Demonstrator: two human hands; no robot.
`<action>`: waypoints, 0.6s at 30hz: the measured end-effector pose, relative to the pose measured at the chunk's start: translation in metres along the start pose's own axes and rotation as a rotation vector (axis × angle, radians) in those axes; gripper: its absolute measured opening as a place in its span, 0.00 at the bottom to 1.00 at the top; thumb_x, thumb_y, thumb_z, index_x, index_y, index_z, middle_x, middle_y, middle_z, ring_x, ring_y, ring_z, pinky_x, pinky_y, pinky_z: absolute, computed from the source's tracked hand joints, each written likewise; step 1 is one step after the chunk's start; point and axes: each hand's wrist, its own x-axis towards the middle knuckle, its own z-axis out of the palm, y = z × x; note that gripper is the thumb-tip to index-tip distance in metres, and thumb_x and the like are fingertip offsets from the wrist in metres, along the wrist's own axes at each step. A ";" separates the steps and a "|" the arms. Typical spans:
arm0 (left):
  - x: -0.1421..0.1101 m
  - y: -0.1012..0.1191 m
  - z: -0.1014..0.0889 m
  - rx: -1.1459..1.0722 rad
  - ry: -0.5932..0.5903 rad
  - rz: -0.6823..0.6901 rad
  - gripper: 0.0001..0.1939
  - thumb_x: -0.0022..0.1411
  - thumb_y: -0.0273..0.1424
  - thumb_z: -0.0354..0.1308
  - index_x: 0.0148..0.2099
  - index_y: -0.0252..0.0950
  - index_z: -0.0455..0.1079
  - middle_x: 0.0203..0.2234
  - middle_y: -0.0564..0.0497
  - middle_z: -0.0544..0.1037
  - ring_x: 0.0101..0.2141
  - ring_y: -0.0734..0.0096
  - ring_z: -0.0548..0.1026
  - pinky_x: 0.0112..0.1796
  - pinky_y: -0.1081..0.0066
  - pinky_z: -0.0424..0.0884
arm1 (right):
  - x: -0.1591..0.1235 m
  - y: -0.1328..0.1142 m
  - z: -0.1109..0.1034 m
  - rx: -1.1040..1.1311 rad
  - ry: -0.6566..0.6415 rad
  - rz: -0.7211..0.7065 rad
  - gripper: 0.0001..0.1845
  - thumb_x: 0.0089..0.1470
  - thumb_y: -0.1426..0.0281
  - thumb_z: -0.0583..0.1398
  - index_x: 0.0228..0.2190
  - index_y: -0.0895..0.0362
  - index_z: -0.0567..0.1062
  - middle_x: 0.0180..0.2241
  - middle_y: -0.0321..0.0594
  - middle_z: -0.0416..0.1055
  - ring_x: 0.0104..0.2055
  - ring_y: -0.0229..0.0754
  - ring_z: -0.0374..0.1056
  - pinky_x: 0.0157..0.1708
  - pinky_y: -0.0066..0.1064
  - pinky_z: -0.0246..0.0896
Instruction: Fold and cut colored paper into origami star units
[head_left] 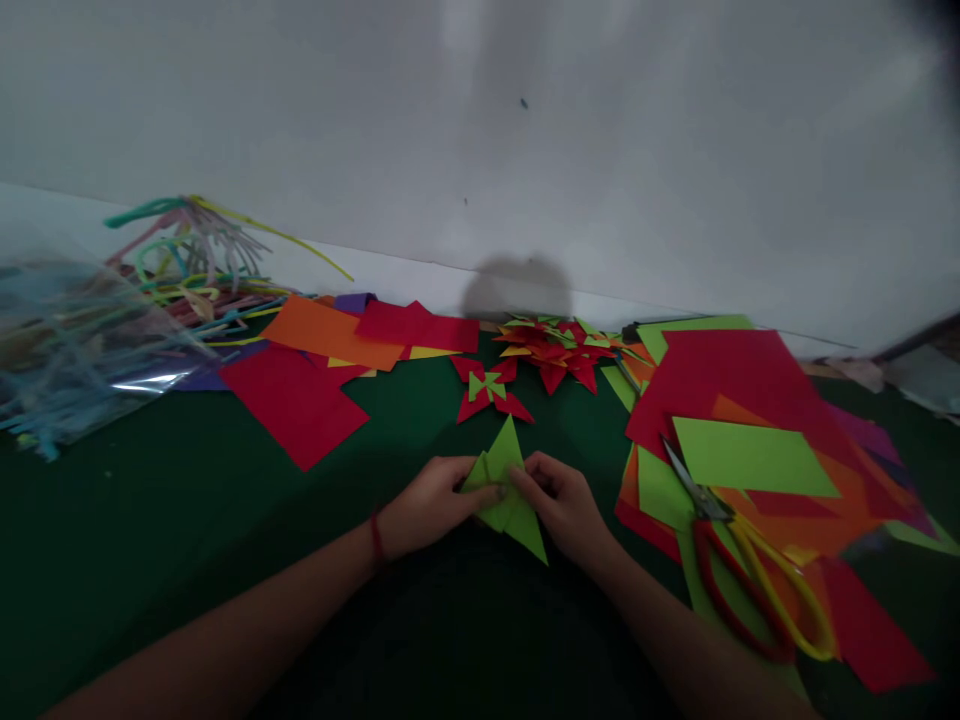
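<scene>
A folded piece of light green paper (513, 455), with pointed ends at top and bottom, is held between both hands over the dark green table. My left hand (435, 505) grips its left side, thumb lying across the front. On the right side, my right hand (559, 500) pinches the paper between thumb and bent fingers. Just beyond the hands lies a red and green folded paper star (489, 388). Behind it sits a pile of similar paper stars (559, 345) in red, green and orange.
Scissors (720, 525) with red and yellow handles rest on coloured paper sheets (739, 375) at right. More red paper (296, 405) and orange paper (330, 332) lie at left. Pipe cleaners (202, 270) and a clear plastic bag (82, 340) occupy the far left. A white wall (337, 120) rises behind.
</scene>
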 end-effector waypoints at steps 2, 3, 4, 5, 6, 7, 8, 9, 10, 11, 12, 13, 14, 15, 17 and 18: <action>-0.001 0.001 0.000 -0.037 -0.002 -0.027 0.12 0.55 0.37 0.55 0.36 0.33 0.69 0.29 0.51 0.75 0.29 0.70 0.73 0.29 0.73 0.68 | 0.000 -0.001 0.000 0.024 -0.007 0.004 0.15 0.51 0.60 0.56 0.22 0.57 0.64 0.18 0.28 0.54 0.19 0.30 0.51 0.18 0.22 0.45; -0.001 0.001 0.000 -0.063 -0.008 -0.037 0.11 0.55 0.37 0.55 0.35 0.33 0.68 0.29 0.51 0.75 0.29 0.70 0.73 0.29 0.73 0.68 | 0.000 -0.001 0.000 0.047 -0.016 0.006 0.14 0.51 0.60 0.57 0.22 0.57 0.64 0.18 0.28 0.55 0.19 0.30 0.52 0.18 0.22 0.46; -0.001 0.001 -0.001 -0.087 -0.013 -0.043 0.12 0.54 0.37 0.56 0.35 0.33 0.68 0.28 0.51 0.75 0.28 0.70 0.73 0.28 0.73 0.68 | 0.000 -0.002 0.000 0.078 -0.031 0.006 0.14 0.51 0.61 0.57 0.22 0.57 0.64 0.18 0.29 0.56 0.19 0.30 0.53 0.18 0.22 0.47; -0.001 0.000 -0.001 -0.109 -0.020 -0.047 0.12 0.54 0.37 0.56 0.35 0.33 0.68 0.28 0.51 0.75 0.28 0.70 0.74 0.28 0.73 0.69 | 0.000 -0.003 -0.001 0.113 -0.051 0.008 0.14 0.51 0.61 0.57 0.22 0.57 0.65 0.18 0.29 0.57 0.19 0.30 0.54 0.18 0.22 0.48; -0.001 -0.001 -0.001 -0.131 -0.027 -0.050 0.12 0.54 0.37 0.56 0.36 0.33 0.68 0.28 0.51 0.75 0.28 0.70 0.74 0.28 0.72 0.69 | 0.000 -0.004 -0.002 0.150 -0.066 0.008 0.13 0.52 0.61 0.57 0.23 0.57 0.65 0.19 0.29 0.59 0.19 0.30 0.56 0.18 0.22 0.50; 0.000 -0.002 -0.002 -0.153 -0.027 -0.053 0.12 0.54 0.37 0.57 0.36 0.33 0.68 0.29 0.51 0.75 0.27 0.70 0.74 0.28 0.72 0.70 | 0.000 -0.006 -0.002 0.190 -0.073 0.006 0.12 0.53 0.61 0.56 0.25 0.56 0.66 0.20 0.30 0.60 0.20 0.31 0.58 0.19 0.22 0.52; 0.001 -0.003 -0.002 -0.177 -0.021 -0.053 0.13 0.54 0.38 0.57 0.37 0.33 0.67 0.29 0.50 0.75 0.27 0.70 0.74 0.29 0.71 0.70 | 0.000 -0.007 -0.003 0.227 -0.072 0.002 0.10 0.54 0.62 0.54 0.28 0.56 0.68 0.22 0.31 0.62 0.22 0.32 0.60 0.21 0.23 0.55; 0.002 -0.004 -0.003 -0.202 -0.007 -0.053 0.14 0.54 0.38 0.57 0.38 0.33 0.67 0.29 0.50 0.75 0.27 0.70 0.75 0.29 0.71 0.70 | 0.000 -0.008 -0.003 0.255 -0.065 -0.008 0.09 0.55 0.63 0.53 0.32 0.54 0.68 0.23 0.31 0.63 0.24 0.33 0.61 0.22 0.23 0.57; 0.003 -0.005 -0.004 -0.229 0.011 -0.050 0.15 0.54 0.38 0.57 0.38 0.32 0.66 0.29 0.50 0.75 0.26 0.70 0.75 0.28 0.70 0.70 | -0.001 -0.008 -0.004 0.271 -0.055 -0.024 0.09 0.55 0.63 0.52 0.37 0.53 0.67 0.25 0.32 0.64 0.25 0.33 0.63 0.24 0.24 0.58; 0.004 -0.005 -0.005 -0.258 0.031 -0.046 0.15 0.54 0.39 0.57 0.39 0.32 0.66 0.29 0.49 0.75 0.26 0.70 0.75 0.28 0.70 0.71 | -0.001 -0.009 -0.003 0.273 -0.051 -0.045 0.11 0.56 0.65 0.52 0.42 0.51 0.66 0.26 0.32 0.65 0.26 0.34 0.63 0.26 0.25 0.60; 0.005 -0.005 -0.005 -0.284 0.052 -0.040 0.16 0.54 0.39 0.57 0.39 0.32 0.65 0.28 0.49 0.75 0.25 0.70 0.75 0.28 0.70 0.71 | -0.001 -0.009 -0.003 0.255 -0.052 -0.078 0.14 0.56 0.66 0.52 0.45 0.50 0.64 0.28 0.33 0.65 0.28 0.35 0.64 0.27 0.26 0.61; 0.006 -0.005 -0.005 -0.302 0.066 -0.036 0.17 0.54 0.40 0.56 0.40 0.32 0.65 0.28 0.49 0.75 0.25 0.70 0.74 0.27 0.70 0.71 | -0.001 -0.009 -0.003 0.214 -0.065 -0.117 0.15 0.55 0.67 0.53 0.46 0.49 0.64 0.30 0.34 0.67 0.29 0.35 0.65 0.29 0.27 0.62; 0.006 -0.005 -0.005 -0.314 0.076 -0.031 0.17 0.54 0.40 0.56 0.40 0.31 0.64 0.27 0.50 0.74 0.23 0.71 0.74 0.27 0.70 0.71 | -0.002 -0.008 -0.002 0.157 -0.079 -0.161 0.16 0.54 0.68 0.54 0.46 0.50 0.65 0.32 0.35 0.68 0.31 0.36 0.66 0.32 0.28 0.62; 0.006 -0.004 -0.005 -0.318 0.082 -0.027 0.18 0.54 0.40 0.56 0.40 0.31 0.64 0.26 0.50 0.73 0.22 0.72 0.73 0.26 0.70 0.71 | -0.002 -0.008 -0.001 0.089 -0.090 -0.208 0.16 0.53 0.69 0.55 0.45 0.50 0.66 0.34 0.37 0.68 0.34 0.38 0.67 0.34 0.30 0.63; 0.006 -0.003 -0.004 -0.304 0.097 -0.014 0.19 0.54 0.41 0.55 0.40 0.31 0.63 0.26 0.51 0.72 0.21 0.74 0.72 0.24 0.71 0.70 | -0.004 -0.005 0.000 -0.064 -0.076 -0.301 0.15 0.50 0.72 0.56 0.42 0.51 0.70 0.38 0.39 0.69 0.39 0.40 0.67 0.38 0.32 0.62; 0.006 -0.002 -0.003 -0.287 0.113 0.000 0.19 0.54 0.41 0.55 0.40 0.31 0.63 0.26 0.51 0.71 0.21 0.74 0.71 0.24 0.71 0.70 | -0.005 -0.004 0.001 -0.136 -0.046 -0.339 0.15 0.50 0.74 0.56 0.41 0.51 0.71 0.39 0.40 0.69 0.41 0.41 0.66 0.39 0.33 0.62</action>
